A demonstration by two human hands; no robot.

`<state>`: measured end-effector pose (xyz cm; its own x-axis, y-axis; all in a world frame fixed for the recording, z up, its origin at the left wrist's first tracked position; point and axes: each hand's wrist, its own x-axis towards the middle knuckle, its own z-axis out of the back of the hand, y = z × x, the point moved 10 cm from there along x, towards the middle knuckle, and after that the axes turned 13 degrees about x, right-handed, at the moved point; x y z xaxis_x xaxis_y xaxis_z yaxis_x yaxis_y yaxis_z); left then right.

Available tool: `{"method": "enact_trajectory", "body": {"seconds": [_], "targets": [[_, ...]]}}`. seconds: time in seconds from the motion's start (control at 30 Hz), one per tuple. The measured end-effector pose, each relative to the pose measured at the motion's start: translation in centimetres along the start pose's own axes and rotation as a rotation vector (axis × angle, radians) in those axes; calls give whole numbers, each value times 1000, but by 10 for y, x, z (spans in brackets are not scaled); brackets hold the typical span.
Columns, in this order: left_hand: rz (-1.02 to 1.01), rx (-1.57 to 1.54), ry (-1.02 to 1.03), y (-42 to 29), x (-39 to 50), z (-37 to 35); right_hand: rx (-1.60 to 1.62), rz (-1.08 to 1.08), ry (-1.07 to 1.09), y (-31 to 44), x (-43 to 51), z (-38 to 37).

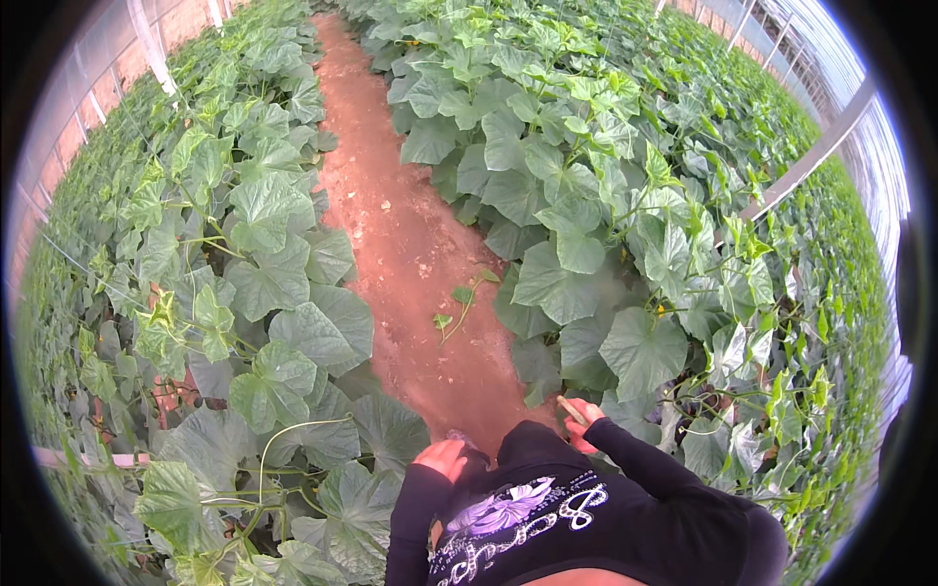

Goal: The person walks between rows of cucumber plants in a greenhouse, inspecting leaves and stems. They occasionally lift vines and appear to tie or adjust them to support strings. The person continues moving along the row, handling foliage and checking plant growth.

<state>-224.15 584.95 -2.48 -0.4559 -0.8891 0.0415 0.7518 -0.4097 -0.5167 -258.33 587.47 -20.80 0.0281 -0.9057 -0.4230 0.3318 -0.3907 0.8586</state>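
My right hand (584, 425) is closed around a short pale stick-like piece (571, 410), perhaps a wooden handle. It is beside the lower leaves of the right plant row (643, 351). Near my left thigh is my left hand (442, 460), back upward and fingers bent; whether it holds anything is hidden. Large leaves of the left plant row (392, 432) grow close to it. A cut green vine shoot (462, 315) with a few small leaves lies on the bare earth path (418, 373) ahead of me.
Dense leafy vines, apparently cucumber, line both sides of the narrow path. A slanting pale post (810, 157) rises from the right row, and a white post (152, 47) stands at far left. Thin strings (88, 267) run through the left row. Plastic sheeting (876, 139) curves at the right.
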Motion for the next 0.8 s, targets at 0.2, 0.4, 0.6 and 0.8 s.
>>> {"method": "enact_trajectory", "body": {"seconds": [0.2,0.4,0.6,0.8], "targets": [[-2,-191,-79,37,80,58,44,-88,-119,-6,62,20],[-5,-320,50,91,169,49,-43,-27,-115,-46,179,31],[39,-201,185,161,303,69,-48,-84,-125,7,334,23],[89,-215,147,206,432,108,-70,212,0,125,497,12]]}}
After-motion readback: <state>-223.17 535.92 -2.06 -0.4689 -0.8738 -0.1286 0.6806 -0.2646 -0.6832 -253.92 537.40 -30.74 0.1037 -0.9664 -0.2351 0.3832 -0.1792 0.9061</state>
